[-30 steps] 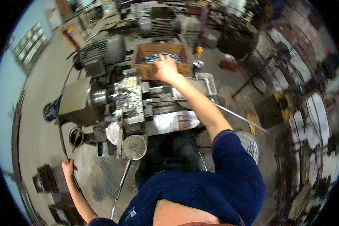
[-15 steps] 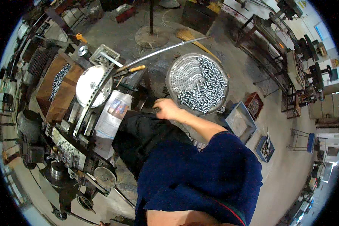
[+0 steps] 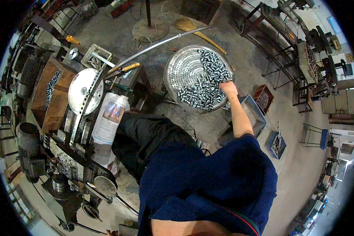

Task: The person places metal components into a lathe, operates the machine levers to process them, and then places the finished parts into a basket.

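Note:
My right hand (image 3: 228,88) is at the right side of a round perforated metal tray (image 3: 181,65), over its rim and the parts by it. Its fingers look curled and closed against the pile, and what they hold is hidden. Short, shiny cylindrical metal parts (image 3: 206,89) cover the tray's right and lower portions. My right forearm reaches outward from a dark blue sleeve. I cannot see my left hand.
At left stands a machine with a round metal disc (image 3: 85,91), a perforated bar and a printed sheet (image 3: 109,118). A wooden box (image 3: 59,92) holds more parts. Blue bins (image 3: 277,144), a red bin (image 3: 263,98) and a broom (image 3: 187,25) are around the tray.
My right hand has moved from beside my dark trousers, left of the tray, rightward to the parts at its right rim. The view has shifted slightly.

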The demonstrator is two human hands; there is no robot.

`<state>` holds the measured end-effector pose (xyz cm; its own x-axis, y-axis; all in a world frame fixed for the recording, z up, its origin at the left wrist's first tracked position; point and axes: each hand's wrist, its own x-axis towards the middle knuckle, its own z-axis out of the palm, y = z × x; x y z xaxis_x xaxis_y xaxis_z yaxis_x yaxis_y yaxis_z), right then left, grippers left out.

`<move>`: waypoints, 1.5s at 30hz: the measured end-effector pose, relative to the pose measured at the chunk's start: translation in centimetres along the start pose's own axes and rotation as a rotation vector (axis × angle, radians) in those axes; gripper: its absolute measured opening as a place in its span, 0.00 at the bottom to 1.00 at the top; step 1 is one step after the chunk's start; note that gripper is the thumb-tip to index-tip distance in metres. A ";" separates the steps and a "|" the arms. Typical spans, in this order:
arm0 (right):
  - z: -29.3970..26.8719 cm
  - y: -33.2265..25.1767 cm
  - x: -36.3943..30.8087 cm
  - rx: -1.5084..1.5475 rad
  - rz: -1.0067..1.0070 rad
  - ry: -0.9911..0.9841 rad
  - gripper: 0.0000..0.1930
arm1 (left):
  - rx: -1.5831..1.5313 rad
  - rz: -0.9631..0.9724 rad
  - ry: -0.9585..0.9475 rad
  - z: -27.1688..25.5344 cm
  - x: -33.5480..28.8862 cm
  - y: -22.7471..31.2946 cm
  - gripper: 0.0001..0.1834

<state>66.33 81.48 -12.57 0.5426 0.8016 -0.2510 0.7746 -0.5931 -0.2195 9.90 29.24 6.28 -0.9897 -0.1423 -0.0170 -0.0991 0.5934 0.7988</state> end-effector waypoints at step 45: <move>7.6 -5.4 -3.4 0.127 -0.508 -0.191 0.18 | -0.003 -0.089 0.027 -3.6 -1.9 1.5 0.19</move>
<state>57.78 81.38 -17.68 0.0340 0.9683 -0.2476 0.8719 -0.1499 -0.4663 12.01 27.58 9.69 -0.9739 -0.2154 -0.0719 -0.1860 0.5750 0.7968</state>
